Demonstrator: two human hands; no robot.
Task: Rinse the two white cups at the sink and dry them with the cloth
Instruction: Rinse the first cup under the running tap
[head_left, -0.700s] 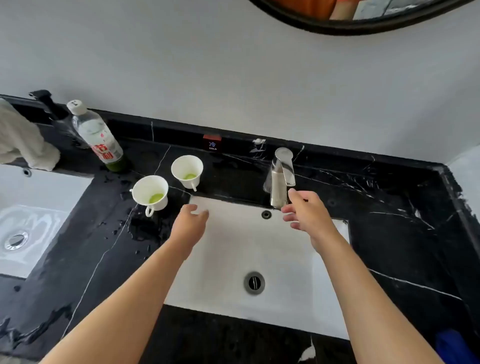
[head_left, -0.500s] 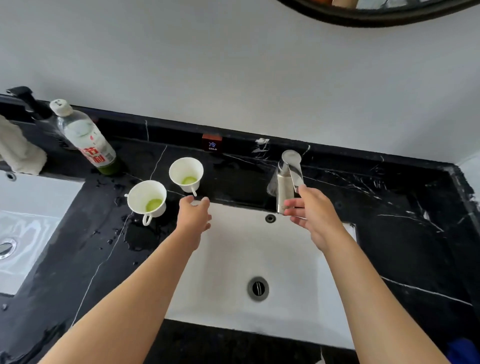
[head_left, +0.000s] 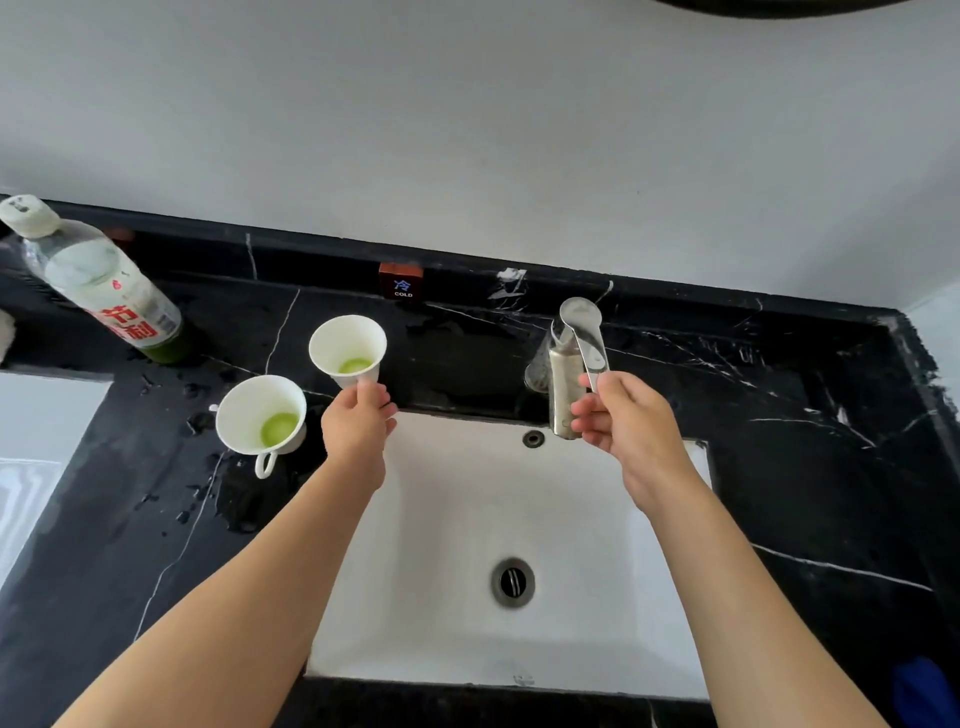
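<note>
My left hand (head_left: 356, 431) now pinches the far cup (head_left: 348, 351) by its handle; my right hand (head_left: 623, 421) has closed its grip on the tap lever (head_left: 584, 338). Rinsing can start.

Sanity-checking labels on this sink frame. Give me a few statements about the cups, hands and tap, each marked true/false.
1. The left hand holds the far cup by its handle. True.
2. The right hand is on the faucet lever. True.
3. Water is running into the sink. False: no stream is visible.
4. Both cups are empty. False: the far cup and the near cup each hold a little green liquid.
5. The near cup stands on the black counter. True.
</note>
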